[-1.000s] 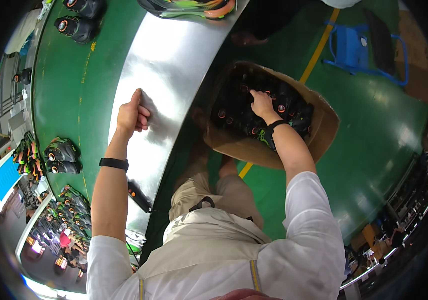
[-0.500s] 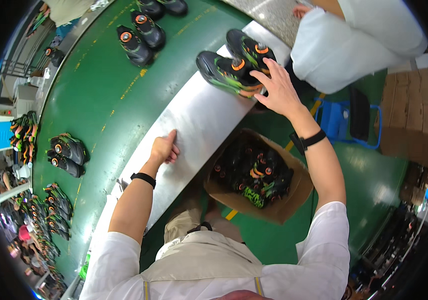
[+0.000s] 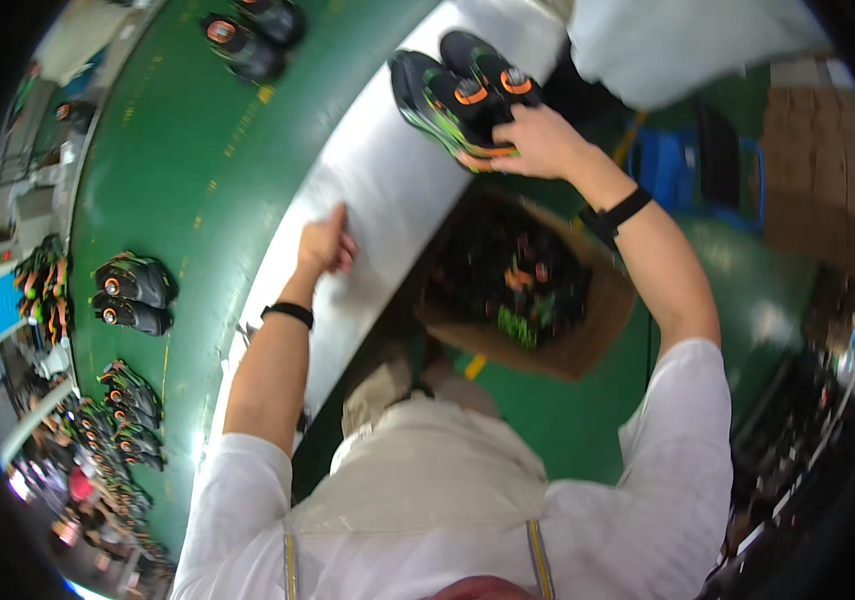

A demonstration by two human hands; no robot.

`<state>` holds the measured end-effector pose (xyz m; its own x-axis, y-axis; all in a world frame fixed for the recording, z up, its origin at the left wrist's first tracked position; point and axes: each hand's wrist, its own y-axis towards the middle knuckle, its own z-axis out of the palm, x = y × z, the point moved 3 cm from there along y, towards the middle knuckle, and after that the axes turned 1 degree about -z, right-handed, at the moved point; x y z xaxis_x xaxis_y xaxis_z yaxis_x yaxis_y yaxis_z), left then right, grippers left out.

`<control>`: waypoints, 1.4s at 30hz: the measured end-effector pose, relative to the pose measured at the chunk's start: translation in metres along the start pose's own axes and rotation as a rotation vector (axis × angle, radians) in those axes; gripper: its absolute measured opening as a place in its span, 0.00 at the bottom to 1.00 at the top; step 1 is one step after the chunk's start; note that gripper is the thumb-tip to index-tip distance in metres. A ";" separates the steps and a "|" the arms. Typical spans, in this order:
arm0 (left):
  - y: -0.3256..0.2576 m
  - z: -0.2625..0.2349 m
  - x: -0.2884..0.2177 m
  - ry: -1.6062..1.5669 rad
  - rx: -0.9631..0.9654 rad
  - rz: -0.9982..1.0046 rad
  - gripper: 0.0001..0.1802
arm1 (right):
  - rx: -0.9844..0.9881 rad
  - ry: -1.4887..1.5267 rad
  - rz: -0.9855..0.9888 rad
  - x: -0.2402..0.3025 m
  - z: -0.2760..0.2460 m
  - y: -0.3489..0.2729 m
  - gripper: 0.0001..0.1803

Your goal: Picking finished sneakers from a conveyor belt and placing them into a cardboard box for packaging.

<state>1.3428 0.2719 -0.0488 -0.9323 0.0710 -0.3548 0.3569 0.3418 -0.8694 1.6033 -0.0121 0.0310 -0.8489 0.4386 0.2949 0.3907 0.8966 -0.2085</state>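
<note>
A pair of black shoes with green soles and orange dials stands on the silver metal bench top at the far end: a left shoe (image 3: pixel 440 105) and a right shoe (image 3: pixel 488 68). My right hand (image 3: pixel 540 143) is closed on the heel end of the left shoe, thumb low by the sole and fingers up at the collar; how far they reach round is partly hidden. My left hand (image 3: pixel 325 244) hovers over or rests on the metal top (image 3: pixel 388 190), one finger stretched out, the others loosely curled, nothing in it.
Below the bench stands an open cardboard box (image 3: pixel 588 350) of similar shoes. More pairs (image 3: pixel 133 290) line the green surface (image 3: pixel 198 180) at left. A blue-framed chair (image 3: pixel 668 170) and stacked cartons (image 3: pixel 813 170) stand at right. A person's pale clothing (image 3: pixel 688 50) shows at far right.
My right hand, apart from the shoes with fingers spread before, has closed on the left shoe's heel. The whole view has shifted, and my left hand keeps much the same pose.
</note>
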 end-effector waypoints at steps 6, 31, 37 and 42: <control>-0.014 0.017 -0.012 -0.011 -0.066 -0.101 0.40 | -0.050 0.177 0.203 0.062 0.071 -0.145 0.17; -0.002 0.066 -0.021 0.061 -0.142 -0.038 0.38 | 0.287 0.755 0.750 0.168 0.440 -0.185 0.26; -0.050 0.070 -0.028 0.045 -0.110 -0.041 0.38 | 0.036 0.956 0.674 0.180 0.398 -0.229 0.15; -0.013 0.030 0.009 -0.007 -0.078 -0.021 0.42 | -0.101 0.930 0.571 0.173 0.356 -0.267 0.12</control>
<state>1.3317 0.2399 -0.0514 -0.9388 0.0567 -0.3397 0.3316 0.4155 -0.8470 1.2252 -0.1979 -0.1942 0.0504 0.6281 0.7765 0.7045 0.5287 -0.4734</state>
